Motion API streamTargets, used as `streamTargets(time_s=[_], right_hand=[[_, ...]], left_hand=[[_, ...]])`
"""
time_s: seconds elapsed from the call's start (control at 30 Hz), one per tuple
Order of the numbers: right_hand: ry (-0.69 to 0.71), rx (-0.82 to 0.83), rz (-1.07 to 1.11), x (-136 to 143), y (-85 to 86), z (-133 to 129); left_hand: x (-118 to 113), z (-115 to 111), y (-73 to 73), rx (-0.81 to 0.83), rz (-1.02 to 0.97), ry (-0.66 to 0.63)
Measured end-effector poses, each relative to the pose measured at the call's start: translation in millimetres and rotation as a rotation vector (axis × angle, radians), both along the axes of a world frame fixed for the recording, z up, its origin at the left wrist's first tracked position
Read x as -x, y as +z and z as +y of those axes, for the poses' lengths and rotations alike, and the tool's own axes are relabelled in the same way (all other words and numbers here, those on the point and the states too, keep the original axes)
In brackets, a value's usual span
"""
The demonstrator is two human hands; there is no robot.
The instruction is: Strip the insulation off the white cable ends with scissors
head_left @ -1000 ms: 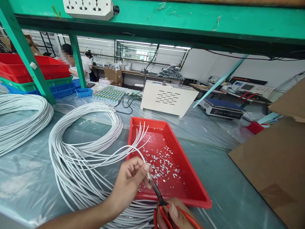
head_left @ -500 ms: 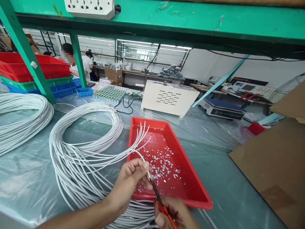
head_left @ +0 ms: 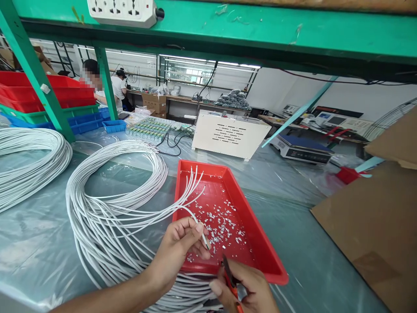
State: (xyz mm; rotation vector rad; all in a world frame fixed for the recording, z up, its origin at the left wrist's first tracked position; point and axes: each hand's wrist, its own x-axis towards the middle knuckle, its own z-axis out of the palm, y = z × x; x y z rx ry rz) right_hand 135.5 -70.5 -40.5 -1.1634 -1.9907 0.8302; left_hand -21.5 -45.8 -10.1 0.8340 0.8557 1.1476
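Observation:
My left hand [head_left: 182, 245] pinches the end of a white cable [head_left: 204, 239] over the near left part of a red tray [head_left: 260, 234]. A short dark tip shows at that cable's end. Just to the right, my right hand [head_left: 246, 287] is closed around red-handled cutters [head_left: 230, 278], whose dark blades stand apart from the cable. Small silvery scraps [head_left: 221, 224] lie scattered on the tray's floor. Several other cable ends fan over the tray's left side, running from a large white coil [head_left: 81, 182] on the left.
Another white coil [head_left: 39, 174] lies far left, near stacked bins [head_left: 48, 93]. Behind the tray stand a cream metal box [head_left: 230, 134] and a scale [head_left: 301, 148]. Cardboard [head_left: 368, 226] rises at right, and a green shelf beam [head_left: 260, 32] crosses above. Two people are in the background.
The cutters have come away from the cable end and moved slightly right and down with my right hand. My left hand keeps its hold almost in place.

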Motion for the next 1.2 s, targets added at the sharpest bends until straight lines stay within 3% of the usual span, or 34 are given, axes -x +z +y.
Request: streamTargets(time_s=[0.1,0.2,0.77,1.0,1.2], right_hand=[[-0.208,-0.135,0.076,3,1.1,-1],[-0.299,-0.162,0.215,7,4.3,-1],[-0.379,-0.275,0.213,13,-0.4,-2],[-0.339,-0.317,0.182,15,1.8,-7],[-0.421,-0.282,0.261,8,7.5,-5]], left_hand=[[-3,-4,-1.2,-0.078,0.084,0.029],[-6,-10,-3.2,-0.168,0.151,0.065],[-14,-18,-9.2,-0.294,0.360,0.109],[-14,-17,-9.1,-0.205,0.217,0.087],[-14,-12,-9.0,-0.139,0.148,0.075]])
